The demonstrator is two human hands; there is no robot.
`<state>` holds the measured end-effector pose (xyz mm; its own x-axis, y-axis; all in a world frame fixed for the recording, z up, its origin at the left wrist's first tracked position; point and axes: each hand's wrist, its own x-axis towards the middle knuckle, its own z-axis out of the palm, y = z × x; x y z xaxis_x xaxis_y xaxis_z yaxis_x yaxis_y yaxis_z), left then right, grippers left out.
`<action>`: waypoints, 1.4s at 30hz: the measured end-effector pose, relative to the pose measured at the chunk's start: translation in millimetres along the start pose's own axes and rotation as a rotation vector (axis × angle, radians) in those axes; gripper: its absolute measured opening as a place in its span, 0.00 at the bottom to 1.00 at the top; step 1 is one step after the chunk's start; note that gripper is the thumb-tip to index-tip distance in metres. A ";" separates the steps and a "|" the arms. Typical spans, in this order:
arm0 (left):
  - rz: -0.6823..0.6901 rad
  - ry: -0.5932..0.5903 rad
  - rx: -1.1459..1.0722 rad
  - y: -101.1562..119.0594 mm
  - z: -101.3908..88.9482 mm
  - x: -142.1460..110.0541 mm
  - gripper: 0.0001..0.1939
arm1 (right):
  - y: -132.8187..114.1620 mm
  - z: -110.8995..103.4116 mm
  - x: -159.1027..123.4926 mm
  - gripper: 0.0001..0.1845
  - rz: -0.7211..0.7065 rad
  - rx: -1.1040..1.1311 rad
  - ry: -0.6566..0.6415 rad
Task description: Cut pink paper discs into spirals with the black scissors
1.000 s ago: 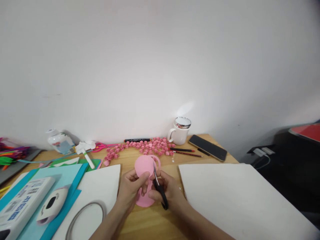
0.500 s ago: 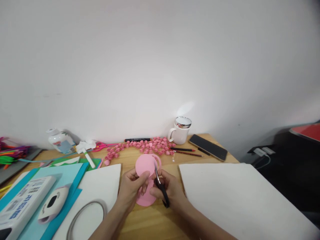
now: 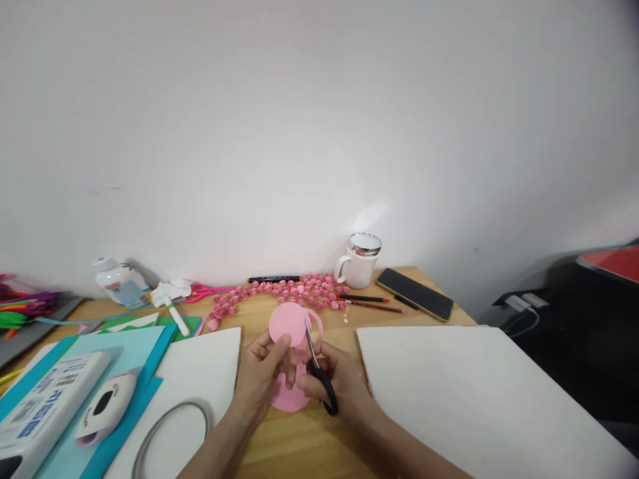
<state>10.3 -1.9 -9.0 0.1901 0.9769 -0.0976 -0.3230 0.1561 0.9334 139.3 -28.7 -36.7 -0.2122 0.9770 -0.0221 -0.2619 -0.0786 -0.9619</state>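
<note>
Between thumb and fingers, my left hand (image 3: 264, 369) pinches a round piece of pink paper (image 3: 286, 324). My right hand (image 3: 339, 379) grips black-handled scissors (image 3: 322, 379), whose blades point up along the right edge of the circle. A thin pink offcut strip (image 3: 319, 324) curls away beyond the blades. Below my fingers, another pink paper piece (image 3: 290, 398) lies low over the wooden table; how it joins the circle is partly hidden by my hands.
Many small pink paper rosebuds (image 3: 319, 287) lie along the back, near a white mug (image 3: 360, 261) and a phone (image 3: 415, 293). White boards (image 3: 469, 386) flank my hands. At left are coloured sheets (image 3: 134, 346), a white bottle (image 3: 120, 281) and a grey ring (image 3: 172, 432).
The circle has turned and shifted slightly left in my left hand. The offcut strip stands a little farther from its edge, and the scissors have tilted slightly left.
</note>
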 end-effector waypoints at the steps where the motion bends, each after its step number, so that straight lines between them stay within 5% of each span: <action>1: 0.000 -0.008 -0.008 0.3 0.2 0.2 0.11 | 1.0 0.0 -0.2 0.20 0.004 0.002 -0.006; 9: -0.031 0.080 0.077 3.0 3.0 -1.7 0.14 | 0.5 2.0 -1.6 0.20 0.007 0.001 -0.037; 42: -0.025 0.030 0.086 -0.5 -0.1 -1.0 0.15 | -3.8 0.2 -0.7 0.19 -0.026 -0.002 -0.004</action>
<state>10.2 -3.0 -9.5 0.1688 0.9770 -0.1306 -0.2375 0.1689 0.9566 140.3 -29.1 -32.9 -0.2095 0.9778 0.0042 -0.2652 -0.0527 -0.9627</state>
